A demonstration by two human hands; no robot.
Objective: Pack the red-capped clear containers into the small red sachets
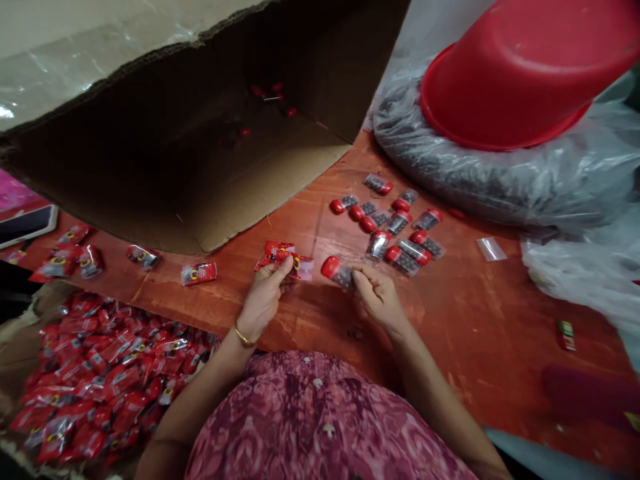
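Reddish tabletop (310, 317): right hand (377, 297) pinched red-capped bottle (340, 273), long axis crosswise, cap (329, 267) toward printed wrappers (275, 251) left hand (265, 293) held.

No text, brand or number can be read. The red printed packets (273, 252) in the left hand (265, 297), just below centre, bear pale swirls and a yellow-and-dark emblem, too small to make out. Print on the loose packets (60, 262) at nine o'clock and the packet heap (110, 380) at eight is equally illegible, as are the green wrapper's (567, 335) markings between three and four.
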